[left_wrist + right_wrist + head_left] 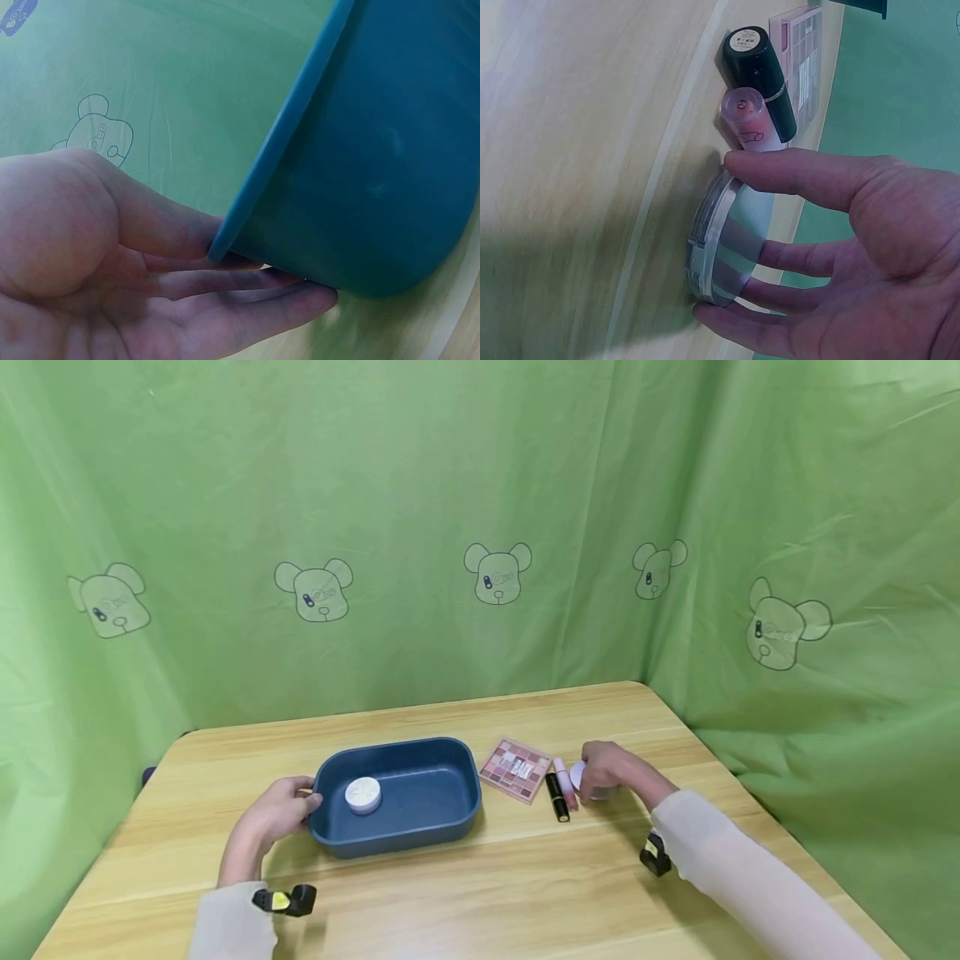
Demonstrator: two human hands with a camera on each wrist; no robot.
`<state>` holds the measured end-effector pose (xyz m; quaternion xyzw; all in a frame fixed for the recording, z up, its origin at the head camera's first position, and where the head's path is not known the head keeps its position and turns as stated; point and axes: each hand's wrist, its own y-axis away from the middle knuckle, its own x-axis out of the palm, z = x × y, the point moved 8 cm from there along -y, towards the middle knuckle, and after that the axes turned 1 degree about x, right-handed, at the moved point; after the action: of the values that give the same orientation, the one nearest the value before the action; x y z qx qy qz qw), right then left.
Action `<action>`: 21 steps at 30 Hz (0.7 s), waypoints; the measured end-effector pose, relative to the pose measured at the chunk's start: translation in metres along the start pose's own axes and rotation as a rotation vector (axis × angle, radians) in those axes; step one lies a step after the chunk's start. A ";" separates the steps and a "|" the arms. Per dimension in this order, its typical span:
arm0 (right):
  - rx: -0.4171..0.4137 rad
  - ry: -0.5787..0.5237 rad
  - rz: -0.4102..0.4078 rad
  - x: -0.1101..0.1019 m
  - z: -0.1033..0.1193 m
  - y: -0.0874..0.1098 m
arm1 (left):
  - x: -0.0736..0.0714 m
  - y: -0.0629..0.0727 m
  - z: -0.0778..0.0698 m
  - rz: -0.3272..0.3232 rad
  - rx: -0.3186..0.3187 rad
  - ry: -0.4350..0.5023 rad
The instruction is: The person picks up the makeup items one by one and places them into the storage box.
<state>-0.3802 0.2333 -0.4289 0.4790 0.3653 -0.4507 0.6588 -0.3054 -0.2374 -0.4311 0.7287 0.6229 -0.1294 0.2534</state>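
Note:
My left hand (pixel 279 810) pinches the left end of a dark blue rectangular bin (pixel 397 842), thumb at the rim and fingers under it outside, as the left wrist view shows. Inside the bin, toward its left, lies a small round white container (pixel 363 795). At the right, my right hand (pixel 611 766) spans a round flat compact (pixel 735 232) with a pale lid and clear edge, thumb on one side and fingers on the other. Beside it lie a pink lip gloss tube (pixel 565 783) and a black lipstick tube (pixel 557 797). A pink eyeshadow palette (pixel 516 768) lies left of these.
All of it rests on a light wooden table (pixel 480 902). Green curtains (pixel 405 527) printed with bear heads hang behind the table and along its sides. Each sleeve carries a black wrist camera, one of them (pixel 300 900) at the left cuff.

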 end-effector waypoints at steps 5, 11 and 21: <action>-0.012 -0.007 0.000 0.000 0.000 0.002 | 0.000 0.000 0.000 -0.003 -0.001 -0.002; -0.013 0.003 0.003 0.000 0.001 0.002 | 0.000 0.000 0.002 -0.001 -0.007 0.004; 0.014 0.053 0.008 -0.008 0.002 0.000 | 0.000 -0.001 0.001 -0.001 -0.008 -0.006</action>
<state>-0.3828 0.2330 -0.4207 0.4968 0.3777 -0.4378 0.6472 -0.3061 -0.2378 -0.4320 0.7272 0.6228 -0.1293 0.2581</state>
